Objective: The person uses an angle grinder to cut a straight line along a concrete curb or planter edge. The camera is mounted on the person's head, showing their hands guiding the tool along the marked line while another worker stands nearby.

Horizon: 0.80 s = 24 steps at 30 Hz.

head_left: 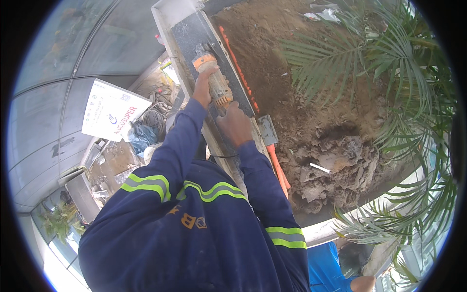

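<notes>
The left grip is clasped round the front part of a dusty orange power tool; the right grip is closed on its rear end, fingers mostly hidden behind the back of the hand. The tool lies lengthwise over a long dark slab on a pale-edged ledge, its head pointing away from the person. That head is hazy (dust or glare, hard to say), so whether it touches the slab can't be told. A black cord shows near the right wrist, both ends lost from sight.

Right of the ledge: orange strip, a grey plate by orange tubes partly cut off by the sleeve, then soil half covered by palm fronds. Left: white signboard, coiled cable, crumpled blue plastic. Blue cloth at lower right is cropped, unclear.
</notes>
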Tool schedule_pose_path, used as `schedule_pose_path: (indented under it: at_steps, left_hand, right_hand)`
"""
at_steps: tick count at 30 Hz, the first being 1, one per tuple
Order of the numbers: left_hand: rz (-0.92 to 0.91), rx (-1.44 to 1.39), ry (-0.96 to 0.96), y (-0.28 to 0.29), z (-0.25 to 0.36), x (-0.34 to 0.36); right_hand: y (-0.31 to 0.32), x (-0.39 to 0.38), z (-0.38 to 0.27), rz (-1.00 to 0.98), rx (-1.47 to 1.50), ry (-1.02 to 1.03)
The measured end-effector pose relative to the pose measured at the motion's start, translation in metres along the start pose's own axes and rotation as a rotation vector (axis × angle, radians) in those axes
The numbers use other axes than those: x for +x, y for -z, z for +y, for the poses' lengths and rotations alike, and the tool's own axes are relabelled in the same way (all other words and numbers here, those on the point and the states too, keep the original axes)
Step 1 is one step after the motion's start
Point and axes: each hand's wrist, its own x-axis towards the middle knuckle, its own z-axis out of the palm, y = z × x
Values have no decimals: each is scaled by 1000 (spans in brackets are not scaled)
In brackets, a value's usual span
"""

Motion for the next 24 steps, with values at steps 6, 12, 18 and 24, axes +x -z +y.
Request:
schedule_pose_path:
  at_steps: [6, 12, 18, 24]
  left_hand:
    - [10, 18, -15, 0, 16, 21]
    - [-7, 39, -43, -4, 13, 14]
    - [-4, 31, -25, 3, 14, 26]
    - [-5, 45, -30, -7, 2, -4]
  right_hand:
    - [-4, 22, -9, 15, 3, 27]
    - [0, 17, -7, 6, 32, 2]
    - [-10, 24, -3, 49, 50, 50]
    - [0, -2, 1, 46, 49, 57]
